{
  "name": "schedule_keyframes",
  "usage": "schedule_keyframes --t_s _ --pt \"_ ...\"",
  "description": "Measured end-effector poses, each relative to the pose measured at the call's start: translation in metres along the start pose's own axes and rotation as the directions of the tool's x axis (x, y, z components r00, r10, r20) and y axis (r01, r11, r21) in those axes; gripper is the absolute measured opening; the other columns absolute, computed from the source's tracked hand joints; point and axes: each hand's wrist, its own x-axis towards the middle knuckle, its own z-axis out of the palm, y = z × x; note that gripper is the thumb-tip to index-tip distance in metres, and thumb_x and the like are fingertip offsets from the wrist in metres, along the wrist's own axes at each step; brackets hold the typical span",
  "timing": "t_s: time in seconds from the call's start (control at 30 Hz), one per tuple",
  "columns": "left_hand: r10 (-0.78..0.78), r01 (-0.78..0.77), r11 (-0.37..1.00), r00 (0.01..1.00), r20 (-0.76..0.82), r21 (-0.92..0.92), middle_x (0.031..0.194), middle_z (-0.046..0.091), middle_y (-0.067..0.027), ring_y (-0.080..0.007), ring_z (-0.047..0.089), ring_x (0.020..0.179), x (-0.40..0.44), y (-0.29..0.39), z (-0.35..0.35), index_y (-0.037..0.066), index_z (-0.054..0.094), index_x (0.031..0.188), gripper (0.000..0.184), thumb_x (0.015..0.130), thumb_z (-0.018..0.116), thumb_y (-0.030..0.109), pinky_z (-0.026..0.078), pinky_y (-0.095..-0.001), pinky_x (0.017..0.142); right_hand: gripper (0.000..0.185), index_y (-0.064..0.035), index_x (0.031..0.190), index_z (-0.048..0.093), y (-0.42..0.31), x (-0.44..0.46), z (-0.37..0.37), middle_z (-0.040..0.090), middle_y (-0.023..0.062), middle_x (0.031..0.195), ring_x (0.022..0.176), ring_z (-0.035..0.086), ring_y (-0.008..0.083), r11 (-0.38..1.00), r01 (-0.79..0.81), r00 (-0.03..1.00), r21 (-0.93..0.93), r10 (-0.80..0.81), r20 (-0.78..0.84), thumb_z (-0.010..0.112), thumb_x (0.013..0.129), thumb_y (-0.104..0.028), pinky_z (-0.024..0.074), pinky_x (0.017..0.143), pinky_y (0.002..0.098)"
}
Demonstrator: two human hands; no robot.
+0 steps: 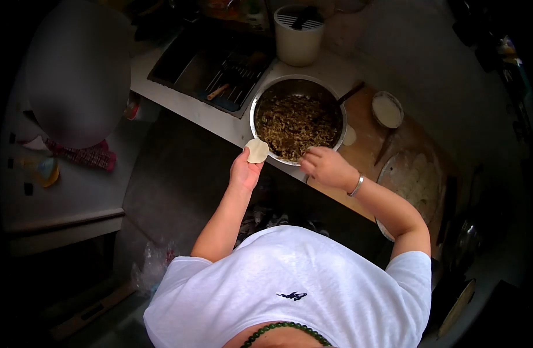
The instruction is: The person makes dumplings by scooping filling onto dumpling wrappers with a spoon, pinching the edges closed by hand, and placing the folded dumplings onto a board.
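Observation:
A round, pale dough wrapper (257, 151) lies across the fingers of my left hand (246, 169), its thumb on the wrapper's edge. A large metal bowl (256, 129) of chopped brown-green filling (295, 123) stands on the counter just beyond. At the bowl's near right rim is my right hand (326, 167), a silver bracelet on its wrist. Its fingers are bent together, and whatever they may hold is too small to make out. One more pale wrapper (350, 136) rests on the wooden board (362, 156) right of the bowl.
Behind the bowl stand a white bin (299, 43) and a dark sink (191, 64) with a rack. To the right are a small bowl of white powder (387, 110) and a floured round tray (408, 180) holding several dough pieces. A side table (63, 217) is at left.

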Motion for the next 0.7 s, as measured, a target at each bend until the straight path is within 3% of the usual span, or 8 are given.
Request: schedule_keyframes --t_s 0.1,0.2,0.27,0.33,0.47,0.53,0.63,0.7 --pt "0.006 -0.006 1.000 1.000 0.019 -0.011 0.125 0.051 -0.0166 -0.0283 0.049 0.117 0.000 -0.001 -0.003 -0.004 0.041 0.125 0.036 0.098 0.036 0.019 0.043 -0.0389 0.098 0.021 -0.0017 0.087 0.054 0.013 -0.004 -0.007 0.052 0.0079 0.077 0.079 0.052 0.0237 0.979 -0.181 0.975 -0.089 0.167 -0.145 0.054 0.069 -0.012 0.0470 0.067 0.0334" --pt "-0.004 0.004 1.000 1.000 0.001 -0.001 0.125 0.050 -0.0165 -0.0283 0.050 0.117 -0.002 0.000 0.000 -0.004 0.041 0.125 0.036 0.098 0.036 0.019 0.043 -0.0390 0.099 0.020 -0.0020 0.086 0.054 -0.002 -0.018 0.018 0.052 0.0081 0.077 0.079 0.052 0.0240 0.962 -0.243 0.969 -0.122 0.247 0.021 0.055 0.069 -0.012 0.0470 0.067 0.0337" --pt "0.004 -0.004 1.000 1.000 0.012 0.002 0.125 0.051 -0.0165 -0.0283 0.050 0.117 0.001 0.000 -0.004 -0.004 0.041 0.125 0.036 0.098 0.036 0.019 0.043 -0.0390 0.099 0.019 -0.0018 0.084 0.054 -0.027 -0.014 0.015 0.052 0.0081 0.076 0.079 0.053 0.0237 0.968 -0.230 0.973 -0.096 0.231 -0.003 0.056 0.069 -0.013 0.0472 0.067 0.0330" --pt "0.004 -0.004 1.000 1.000 0.028 0.006 0.125 0.051 -0.0165 -0.0283 0.050 0.117 -0.001 -0.003 -0.003 -0.004 0.041 0.125 0.036 0.098 0.036 0.019 0.043 -0.0390 0.099 0.024 -0.0006 0.091 0.057 -0.042 -0.006 0.011 0.054 0.0103 0.078 0.079 0.055 0.0248 0.964 -0.234 0.972 0.128 0.234 0.016 0.061 0.069 -0.010 0.0477 0.070 0.0346" --pt "0.007 -0.006 1.000 0.999 0.041 -0.003 0.125 0.050 -0.0174 -0.0282 0.050 0.116 -0.002 0.000 -0.003 -0.007 0.042 0.123 0.036 0.098 0.036 0.018 0.043 -0.0386 0.098 0.024 -0.0016 0.092 0.056 -0.025 0.011 0.000 0.055 0.0094 0.079 0.078 0.055 0.0258 0.953 -0.297 0.951 0.050 0.301 -0.079 0.064 0.071 -0.012 0.0476 0.071 0.0351" --pt "0.009 -0.008 1.000 0.999 0.052 -0.014 0.125 0.050 -0.0173 -0.0283 0.050 0.116 0.000 0.000 -0.004 -0.007 0.042 0.123 0.036 0.098 0.036 0.018 0.043 -0.0386 0.098 0.023 -0.0031 0.091 0.055 -0.006 0.020 0.001 0.054 0.0075 0.082 0.081 0.053 0.0240 0.962 -0.274 0.949 0.007 0.272 -0.162 0.057 0.070 -0.013 0.0472 0.071 0.0335" --pt "0.013 -0.013 1.000 1.000 0.023 -0.021 0.125 0.050 -0.0173 -0.0283 0.050 0.116 -0.002 0.000 -0.001 -0.007 0.042 0.123 0.036 0.097 0.036 0.018 0.043 -0.0386 0.098 0.024 -0.0036 0.094 0.054 0.010 0.012 0.020 0.055 0.0070 0.086 0.090 0.054 0.0227 0.993 -0.110 0.991 -0.042 0.112 0.075 0.057 0.072 -0.014 0.0462 0.079 0.0336" --pt "-0.010 0.010 1.000 1.000 0.008 -0.019 0.125 0.050 -0.0171 -0.0283 0.050 0.116 -0.002 0.003 0.000 -0.007 0.042 0.123 0.036 0.097 0.037 0.018 0.043 -0.0385 0.098 0.025 -0.0036 0.095 0.054 0.004 -0.001 0.009 0.056 0.0074 0.088 0.091 0.054 0.0231 0.999 -0.016 0.995 -0.051 0.021 0.100 0.057 0.073 -0.015 0.0463 0.080 0.0336"
